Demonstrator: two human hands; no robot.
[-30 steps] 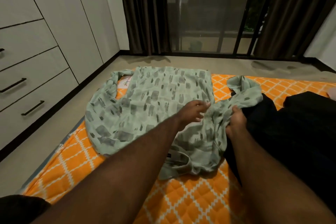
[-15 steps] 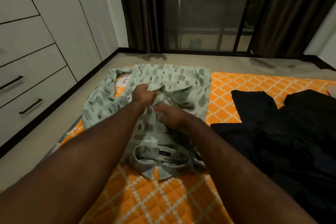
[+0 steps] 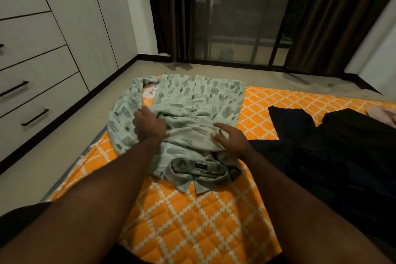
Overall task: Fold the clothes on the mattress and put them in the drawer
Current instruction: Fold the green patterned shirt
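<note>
Parting, left hand (image 3: 150,124) and right hand (image 3: 231,140) flatten shirt (image 3: 199,96).

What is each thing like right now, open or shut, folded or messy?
Green patterned shirt: half folded, one side spread out.
Left hand: open, resting on shirt.
Right hand: open, flat on shirt.
Dark clothes: unfolded, heaped on mattress.
Drawers: shut.

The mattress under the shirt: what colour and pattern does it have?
The orange quilted mattress bears a white diamond lattice; the head view shows it best.
</note>
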